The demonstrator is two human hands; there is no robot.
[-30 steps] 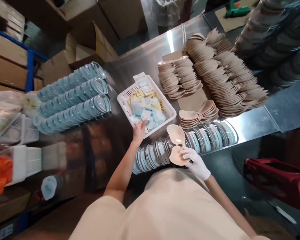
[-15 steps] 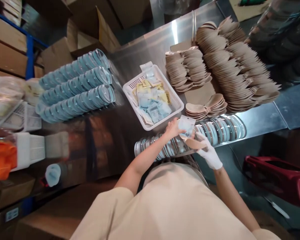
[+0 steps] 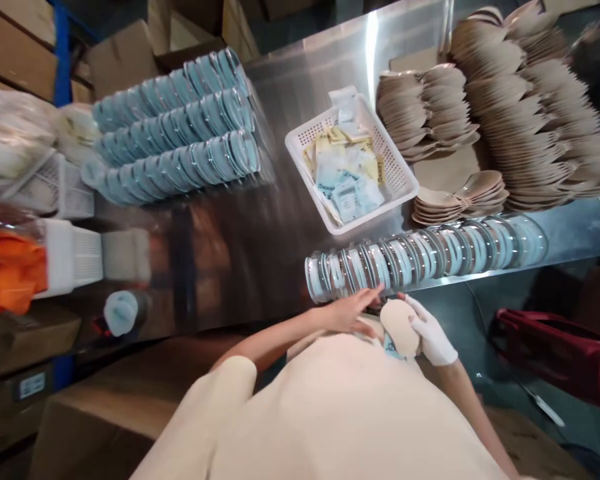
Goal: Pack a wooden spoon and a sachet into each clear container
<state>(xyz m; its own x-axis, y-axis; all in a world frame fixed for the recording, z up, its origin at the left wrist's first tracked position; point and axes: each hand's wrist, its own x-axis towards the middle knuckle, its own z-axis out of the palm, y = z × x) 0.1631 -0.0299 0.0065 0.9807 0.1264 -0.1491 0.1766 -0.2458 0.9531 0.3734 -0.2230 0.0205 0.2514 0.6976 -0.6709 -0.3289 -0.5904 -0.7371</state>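
Observation:
My right hand (image 3: 434, 337), in a white glove, grips a beige figure-eight-shaped piece (image 3: 401, 327) close to my body, past the table's near edge. Part of a blue-and-white sachet (image 3: 392, 348) peeks out below that piece. My bare left hand (image 3: 354, 312) is just left of it, fingers apart, with nothing visible in them. Beyond both hands a row of clear round containers (image 3: 405, 260) lies along the near edge. A white basket (image 3: 300, 143) behind the row holds yellow and blue sachets (image 3: 347, 180).
Stacks of beige pieces (image 3: 520, 120) stand at the right of the metal table (image 3: 280, 220). Three rows of blue-tinted round containers (image 3: 175, 127) lie at the left. A dark red stool-like object (image 3: 555, 353) is on the floor at right; cardboard boxes (image 3: 125, 67) sit behind.
Both hands have drawn back from above the container row towards my body, taking the beige piece and sachet along. My left fingers have come off the sachet. The view has shifted.

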